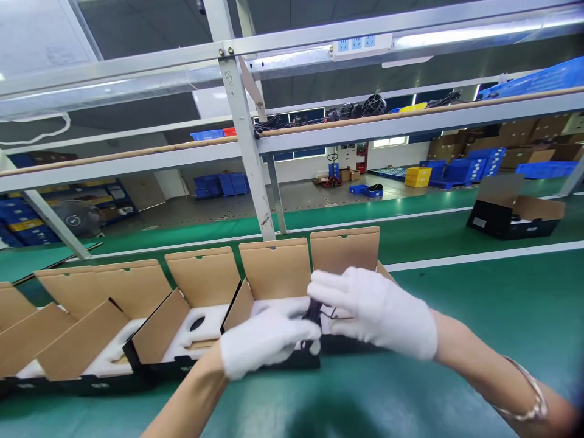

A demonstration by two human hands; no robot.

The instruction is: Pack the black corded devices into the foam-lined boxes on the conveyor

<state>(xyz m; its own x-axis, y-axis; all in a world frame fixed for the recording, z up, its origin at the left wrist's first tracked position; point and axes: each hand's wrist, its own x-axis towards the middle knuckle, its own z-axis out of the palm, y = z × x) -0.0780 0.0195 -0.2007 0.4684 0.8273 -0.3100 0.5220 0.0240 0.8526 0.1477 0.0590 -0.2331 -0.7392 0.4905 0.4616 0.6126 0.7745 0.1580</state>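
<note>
In white gloves, both my hands meet at a small bundled black cable, from which a thin black strand runs to the right. My left hand pinches its lower part between thumb and fingers. The fingers of my right hand close on its upper end, with the thumb beneath. Behind them stand open cartons, black outside and brown inside: one carton behind my left hand, another carton behind my right. White foam lines the inside. Motion blurs the fingertips, and my hands hide part of the cable.
More open cartons with foam inserts line the green bench to the left. Another open black box stands at the far right. A metal post rises behind the row, carrying a shelf with dark cables and parts.
</note>
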